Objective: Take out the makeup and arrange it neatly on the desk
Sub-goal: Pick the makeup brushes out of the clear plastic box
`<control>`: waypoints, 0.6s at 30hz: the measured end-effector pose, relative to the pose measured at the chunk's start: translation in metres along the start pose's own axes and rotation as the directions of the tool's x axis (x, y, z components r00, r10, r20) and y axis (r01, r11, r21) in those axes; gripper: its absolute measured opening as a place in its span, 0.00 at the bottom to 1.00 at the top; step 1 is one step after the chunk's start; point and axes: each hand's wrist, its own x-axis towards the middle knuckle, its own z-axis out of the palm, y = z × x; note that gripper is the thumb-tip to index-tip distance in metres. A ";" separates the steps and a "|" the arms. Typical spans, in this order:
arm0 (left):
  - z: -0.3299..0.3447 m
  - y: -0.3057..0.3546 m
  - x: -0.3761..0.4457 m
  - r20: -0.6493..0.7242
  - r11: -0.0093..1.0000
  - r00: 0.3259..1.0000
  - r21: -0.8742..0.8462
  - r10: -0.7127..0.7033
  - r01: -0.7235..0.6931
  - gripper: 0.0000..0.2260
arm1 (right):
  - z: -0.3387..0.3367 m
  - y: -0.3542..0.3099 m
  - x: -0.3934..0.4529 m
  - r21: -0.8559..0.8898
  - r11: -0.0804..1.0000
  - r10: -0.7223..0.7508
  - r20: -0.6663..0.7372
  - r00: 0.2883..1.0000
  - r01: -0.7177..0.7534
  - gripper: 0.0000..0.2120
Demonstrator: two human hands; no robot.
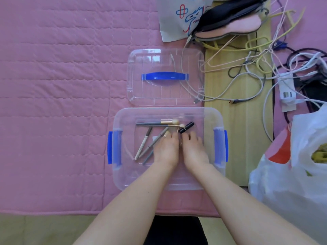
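An open clear plastic box (122, 175) with blue latches sits on the pink quilted cover. Inside lie two makeup brushes (159, 123) along the far side. There are also a white pencil (142, 145), two grey pencils (153, 144) and a black tube (186, 127). Both my hands are inside the box, palms down, side by side. My left hand (166, 150) has its fingertips at the upper end of a grey pencil. My right hand (193, 150) has its fingertips just below the black tube. I see neither hand holding anything.
The box's clear lid (139, 85) with a blue handle lies just beyond the box. To the right are a wooden board (244, 121) with tangled cables (256, 71), a power strip (286, 92) and white plastic bags (292, 174). The pink cover (62, 103) stretches left.
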 end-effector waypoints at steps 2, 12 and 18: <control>0.001 -0.008 0.000 0.027 0.987 0.999 -0.153 -0.043 0.047 0.04 | -0.001 -0.001 0.000 -0.022 1.000 -0.019 -0.014 1.000 0.018 0.20; -0.031 -0.032 -0.021 0.312 0.487 0.895 -0.756 -0.317 0.437 0.07 | -0.003 -0.002 0.003 -0.116 0.992 -0.050 0.059 0.997 0.057 0.15; -0.037 -0.051 -0.023 0.265 0.568 0.882 -0.684 -0.389 0.457 0.14 | -0.002 -0.001 0.004 -0.005 0.997 -0.079 0.172 0.982 0.082 0.18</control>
